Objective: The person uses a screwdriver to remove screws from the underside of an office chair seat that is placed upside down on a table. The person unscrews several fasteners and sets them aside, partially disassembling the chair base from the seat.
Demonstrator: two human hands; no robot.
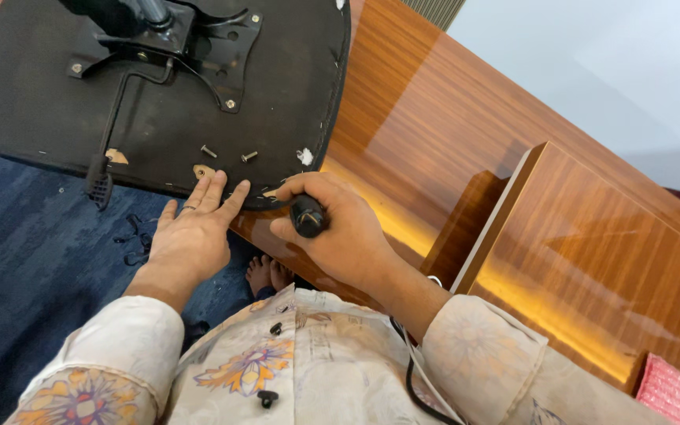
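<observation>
Looks like fastening work on the underside of an upturned chair seat (41,102), lying black fabric side up across the edge of a glossy wooden bench (434,118) and overhanging a blue carpet (25,260); judging by the tool pressed to the near rim, a screw being driven or backed out, with the step only partly through; two loose screws (228,153) lying on the fabric just beyond the fingers, not yet seated.

Right hand (328,228) closed in a full fist round a black-handled screwdriver (307,215); handle butt facing the camera, shaft pointing left toward the seat edge, tip hidden under the left fingers, so cannot tell whether seated in a screw head.

Left hand (190,236) spread open and flat, fingers extended and pressing on the seat rim beside a small torn patch showing pale wood (203,171); holding nothing, only steadying.

Black metal mounting plate (175,47) with its lever rod (116,118) bolted near the seat's middle, well apart from both hands.

Next move, by judgement: keeping the seat pinned with the left palm, keeping the driver square to the screw, then picking up a loose screw; risk of the tip slipping toward the left fingers, close as they are; risk too of the seat tipping off the bench edge.

Bare feet (267,274) visible below, near the bench front; pink ribbed object (674,389) at lower right, well apart.
</observation>
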